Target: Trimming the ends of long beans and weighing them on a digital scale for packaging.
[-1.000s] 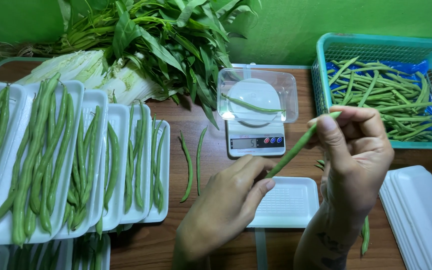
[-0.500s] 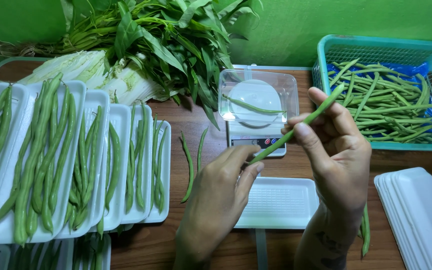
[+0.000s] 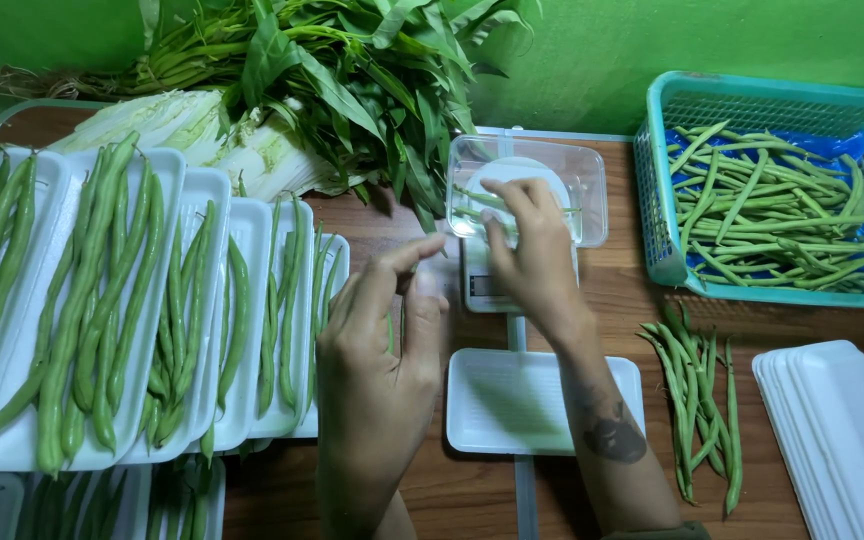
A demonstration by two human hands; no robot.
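My right hand (image 3: 534, 255) reaches over a small digital scale (image 3: 480, 288) and pinches a green bean (image 3: 474, 198) down into the clear plastic tray (image 3: 588, 182) on top of it, where a few beans lie. My left hand (image 3: 382, 345) hovers above the wooden table just left of the scale, fingers spread and holding nothing. An empty white foam tray (image 3: 512, 412) lies in front of the scale, between my forearms.
A teal basket (image 3: 656, 185) of green beans (image 3: 772, 210) stands at the right, with loose beans (image 3: 697, 400) and a stack of white foam trays (image 3: 842, 440) in front of it. Bean-filled trays (image 3: 214, 185) overlap at left. Leafy greens (image 3: 352, 70) and a cabbage (image 3: 167, 125) lie at the back.
My right hand carried the long bean from above the table forward into the clear tray on the scale. My left hand let go of the bean's lower end and opened.
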